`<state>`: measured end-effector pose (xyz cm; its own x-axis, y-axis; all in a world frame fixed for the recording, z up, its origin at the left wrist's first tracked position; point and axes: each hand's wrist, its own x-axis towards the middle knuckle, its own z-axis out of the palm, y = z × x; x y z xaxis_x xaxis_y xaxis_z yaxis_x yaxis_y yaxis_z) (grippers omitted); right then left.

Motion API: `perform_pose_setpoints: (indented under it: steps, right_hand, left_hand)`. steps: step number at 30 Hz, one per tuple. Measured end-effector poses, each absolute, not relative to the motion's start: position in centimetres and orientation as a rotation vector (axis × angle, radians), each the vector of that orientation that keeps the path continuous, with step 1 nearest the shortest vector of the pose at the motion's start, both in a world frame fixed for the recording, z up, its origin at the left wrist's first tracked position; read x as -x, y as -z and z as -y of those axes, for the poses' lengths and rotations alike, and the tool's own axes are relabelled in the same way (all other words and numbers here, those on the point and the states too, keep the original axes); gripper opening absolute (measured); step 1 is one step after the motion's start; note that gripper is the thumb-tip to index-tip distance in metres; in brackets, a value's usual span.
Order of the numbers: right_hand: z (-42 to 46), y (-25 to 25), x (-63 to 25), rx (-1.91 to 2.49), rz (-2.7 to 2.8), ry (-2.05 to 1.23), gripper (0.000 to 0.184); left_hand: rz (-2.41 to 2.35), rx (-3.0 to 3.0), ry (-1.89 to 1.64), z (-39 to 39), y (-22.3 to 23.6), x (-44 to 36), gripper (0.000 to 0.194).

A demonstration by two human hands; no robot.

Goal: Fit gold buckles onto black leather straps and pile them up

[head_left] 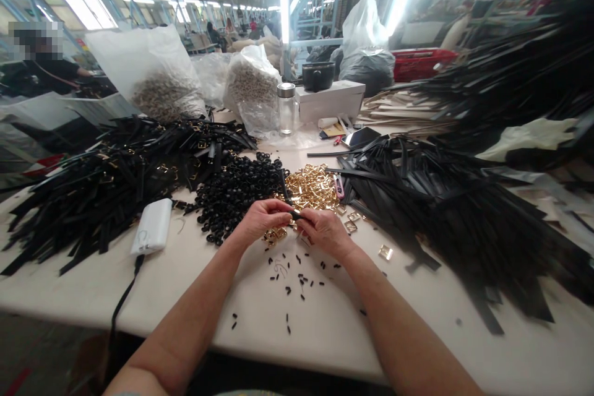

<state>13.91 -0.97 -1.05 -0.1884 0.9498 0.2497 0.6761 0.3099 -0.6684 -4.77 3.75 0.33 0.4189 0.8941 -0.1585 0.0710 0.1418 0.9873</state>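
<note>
Between my left hand [268, 218] and my right hand [322, 229], both closed in a pinch, is a black strap [284, 184] whose free end points away from me. The fingertips meet around its near end and hide part of it. Right behind the hands lies a heap of gold metal buckles [313, 184]. Black strap loops [241, 185] are piled to the left of it. Small black bits [301, 277] are scattered on the table in front of my hands.
Finished-looking straps with buckles [116, 167] are heaped at left, and plain black straps [417, 179] at right. A white power bank [152, 226] with a cable lies left. Behind stand a glass bottle [286, 111], a white box [330, 101] and plastic bags [253, 83].
</note>
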Motion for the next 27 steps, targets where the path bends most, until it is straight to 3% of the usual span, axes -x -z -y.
perform_pose_setpoints:
  steps: [16, 22, 27]
  right_hand:
    - [1.1, 1.1, -14.0, 1.38, 2.072, -0.528, 0.019]
    - [1.1, 1.1, -13.9, 1.373, 1.92, -0.726, 0.02]
    - [1.0, 1.3, -13.9, 1.399, 1.869, -0.765, 0.021]
  left_hand:
    - [-0.923, -1.376, -0.546, -3.7, -0.6, 5.3, 0.014]
    - [-1.008, -1.233, -0.88, -3.5, -0.2, 3.9, 0.023]
    - [-1.041, -1.17, -0.915, -3.5, -0.2, 3.6, 0.025]
